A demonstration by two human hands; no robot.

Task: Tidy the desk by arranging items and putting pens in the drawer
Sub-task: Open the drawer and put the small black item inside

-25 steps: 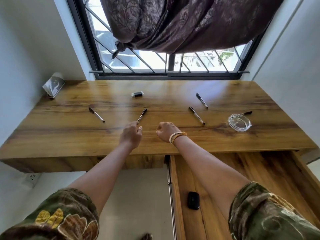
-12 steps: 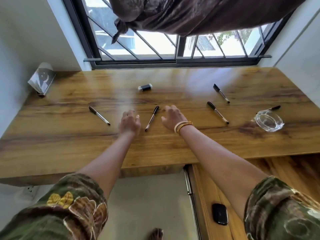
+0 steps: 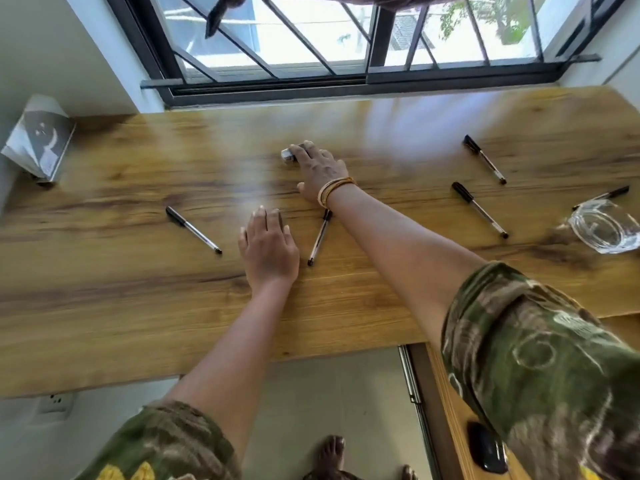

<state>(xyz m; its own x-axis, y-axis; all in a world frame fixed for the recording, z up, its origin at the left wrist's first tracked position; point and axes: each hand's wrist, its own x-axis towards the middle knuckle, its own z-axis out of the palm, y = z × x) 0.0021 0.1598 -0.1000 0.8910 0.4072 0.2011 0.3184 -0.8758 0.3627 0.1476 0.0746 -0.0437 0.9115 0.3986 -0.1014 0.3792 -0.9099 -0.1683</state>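
Several black-capped pens lie on the wooden desk (image 3: 104,306): one at the left (image 3: 192,229), one in the middle (image 3: 318,241), two at the right (image 3: 484,159) (image 3: 480,210), and one (image 3: 603,195) behind a glass ashtray (image 3: 605,226). My right hand (image 3: 320,171) stretches far across the desk. Its fingertips lie on a small black and silver object (image 3: 286,155), with the thumb spread well away from it. My left hand (image 3: 268,249) rests palm down on the desk, just left of the middle pen, and holds nothing. My right forearm crosses over that pen's cap end.
An open wooden drawer (image 3: 450,403) sits below the desk at the lower right, with a black object (image 3: 486,452) in it. A book (image 3: 38,138) leans on the left wall. A barred window (image 3: 346,46) runs behind the desk. Bare feet (image 3: 330,457) show below.
My right hand has gone from beside the middle pen forward to the small black and silver object. My left hand has opened flat. The view has moved closer over the desk.
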